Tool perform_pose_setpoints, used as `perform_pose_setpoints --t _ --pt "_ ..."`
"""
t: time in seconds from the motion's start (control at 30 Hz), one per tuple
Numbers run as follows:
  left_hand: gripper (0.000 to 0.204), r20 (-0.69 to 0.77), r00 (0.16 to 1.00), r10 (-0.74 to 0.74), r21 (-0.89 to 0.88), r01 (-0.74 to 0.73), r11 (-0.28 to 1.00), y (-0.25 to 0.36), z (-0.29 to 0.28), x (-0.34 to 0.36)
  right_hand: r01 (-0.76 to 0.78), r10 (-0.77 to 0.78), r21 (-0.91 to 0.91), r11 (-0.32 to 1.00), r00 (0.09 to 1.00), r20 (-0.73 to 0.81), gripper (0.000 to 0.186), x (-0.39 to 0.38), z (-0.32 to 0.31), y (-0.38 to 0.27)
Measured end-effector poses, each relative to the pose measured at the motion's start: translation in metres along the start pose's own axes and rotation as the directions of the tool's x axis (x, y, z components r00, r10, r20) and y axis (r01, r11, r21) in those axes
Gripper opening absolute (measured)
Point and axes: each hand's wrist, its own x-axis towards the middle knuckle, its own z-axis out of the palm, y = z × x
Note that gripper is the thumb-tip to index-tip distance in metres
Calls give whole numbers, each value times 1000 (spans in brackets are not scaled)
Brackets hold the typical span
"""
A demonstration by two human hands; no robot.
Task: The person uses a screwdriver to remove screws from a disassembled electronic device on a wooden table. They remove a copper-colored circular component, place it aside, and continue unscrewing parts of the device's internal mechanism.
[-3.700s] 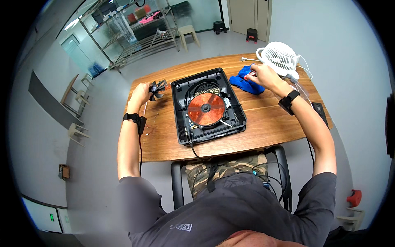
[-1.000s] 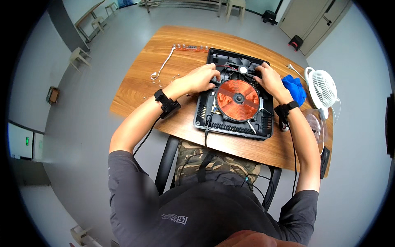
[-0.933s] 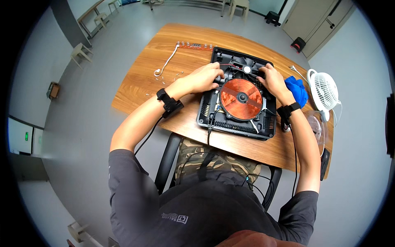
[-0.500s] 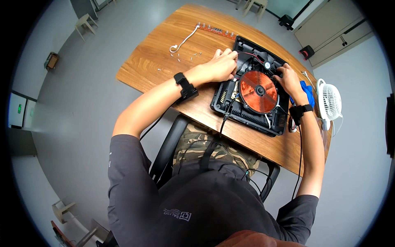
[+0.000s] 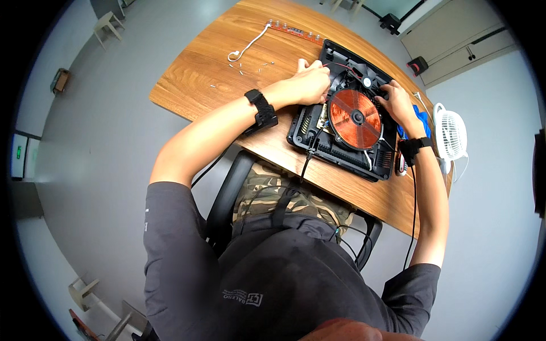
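An opened induction cooker (image 5: 347, 161) lies on the table, its black plastic housing tilted in my view. A round copper coil (image 5: 346, 115) with a dark hub sits inside it. My left hand (image 5: 311, 84) is bent over the housing's left side, beside the coil, fingers curled down and their tips hidden. My right hand (image 5: 397, 103) is at the right side, thumb and fingers drawn together near the coil's edge; what lies between them is too small to make out. Between the hands, a thin red wire (image 5: 343, 66) runs toward a small round white-faced part (image 5: 367, 83).
A narrow orange circuit board (image 5: 296, 31) with a white cable (image 5: 250, 43) lies at the table's far edge. Several small screws (image 5: 240, 72) are scattered left of the cooker. A white fan (image 5: 452, 133) and a blue cloth-like item (image 5: 422, 118) stand at the right. A black cord (image 5: 306, 168) hangs over the front edge.
The whole view has shifted slightly, with the table sitting a little higher and further left. Both hands keep nearly the same places on the cooker, with small finger movements.
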Motion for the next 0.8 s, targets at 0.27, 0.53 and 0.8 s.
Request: perform_pose_setpoints --t 0.27,0.53,0.8 --pt "11 138 985 -106 -72 116 991 6 -12 4 -29 28 43 999 999 20 36 -3 5 7" --pt "15 159 985 -64 -250 103 963 -4 -8 0 -13 13 63 998 1000 5 33 -7 3 6" --pt "15 125 989 -76 -214 102 971 2 -6 0 -3 7 135 991 1000 -27 35 -11 -6 14"
